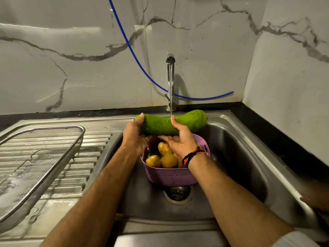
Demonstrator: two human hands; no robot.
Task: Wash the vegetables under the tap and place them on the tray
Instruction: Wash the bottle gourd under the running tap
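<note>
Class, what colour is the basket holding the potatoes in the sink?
Light purple, with a woven pattern; the basket shows best in the head view.

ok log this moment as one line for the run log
step: rinsing | left hand: grips gourd | right hand: grips gourd | tap: running | potatoes: in basket | tray: on drainboard

- I see sink [240, 157]: brushed steel, wet sheen
- tray [44, 157]: fine metal mesh
- basket [170, 177]: matt lilac plastic, woven-look
- gourd [160, 124]: bumpy, wet
- wall [71, 68]: glossy marble-look
</note>
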